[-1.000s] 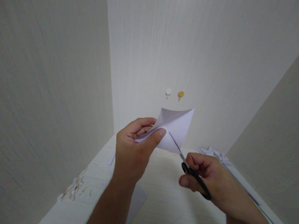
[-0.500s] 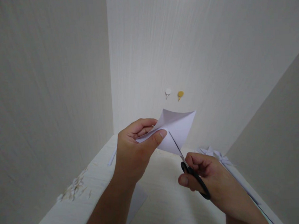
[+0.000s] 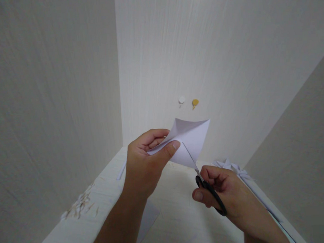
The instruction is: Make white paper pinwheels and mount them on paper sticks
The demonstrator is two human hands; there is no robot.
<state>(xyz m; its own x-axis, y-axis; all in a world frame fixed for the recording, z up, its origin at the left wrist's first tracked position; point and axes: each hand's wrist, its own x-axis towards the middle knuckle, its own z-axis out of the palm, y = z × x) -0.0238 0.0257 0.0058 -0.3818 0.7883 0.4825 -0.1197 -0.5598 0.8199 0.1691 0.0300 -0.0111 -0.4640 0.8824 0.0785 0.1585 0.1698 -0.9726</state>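
**Scissors at lower edge of folded paper**

Since the earlier frames, little has shifted: the right hand [image 3: 225, 194] has eased slightly left and the folded paper [image 3: 189, 141] has dipped a touch from half a second ago.

The left hand [image 3: 146, 161] pinches the paper between thumb and fingers, a narrow grip closed on its left corner. The paper is held in the air above the tabletop [image 3: 179, 216], its free corner pointing up and to the right, its long axis running from the pinch toward that corner.

The right hand's grip is closed through the black handles of the scissors [image 3: 203, 181]. The thin blades run up and left from that grip, their tip meeting the paper's lower edge just right of the left thumb. Whether the blades are parted cannot be told.

Left of the left-hand grip, small paper clippings [image 3: 80, 206] lie scattered. Behind the right-hand grip lies a pile of cut white paper [image 3: 231, 166]. Beyond the paper, a white round sticker [image 3: 181, 100] and a yellow round sticker [image 3: 195, 103] sit on the pale wood-grain back panel [image 3: 200, 41].
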